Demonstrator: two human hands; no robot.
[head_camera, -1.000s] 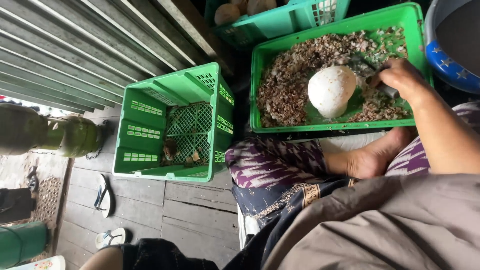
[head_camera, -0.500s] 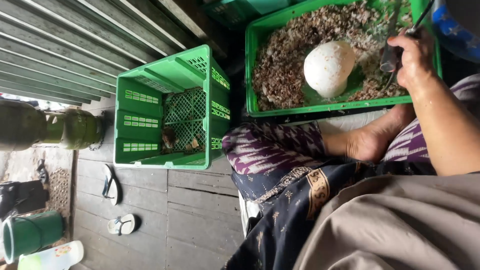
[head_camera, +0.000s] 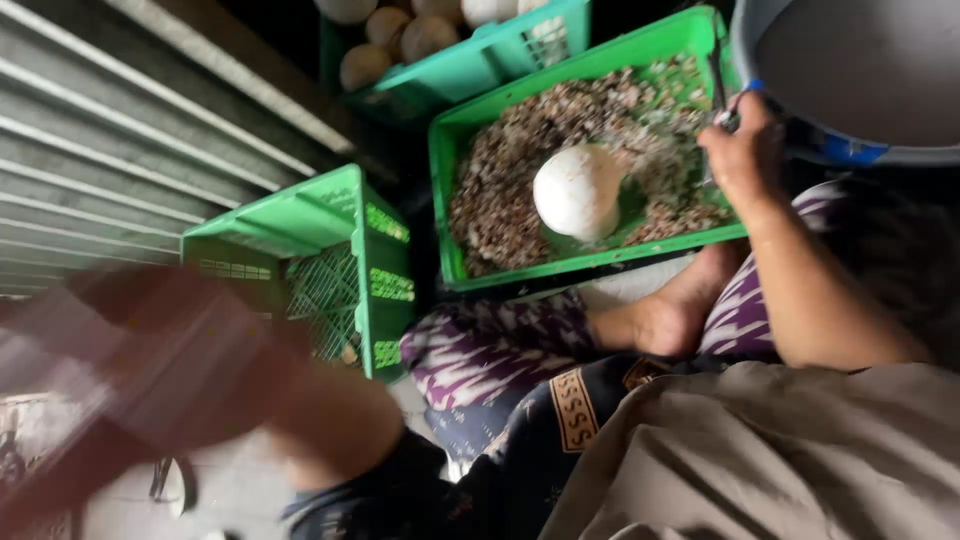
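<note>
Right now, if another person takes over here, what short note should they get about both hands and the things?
Right hand: fingers closed on a thin dark tool, at the far edge of the green plastic crate.
Left hand: motion-blurred, near the empty green crate; grip unclear.
Done: a white round ball-shaped thing lies on the brown scraps in the crate.
Left: pale round ones sit in the teal crate.

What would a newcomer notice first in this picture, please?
First, the pale round ball sitting on brownish scraps in the green crate at top centre. Next, the right hand at that crate's right edge, gripping a thin dark tool. A blurred left arm fills the lower left.
</note>
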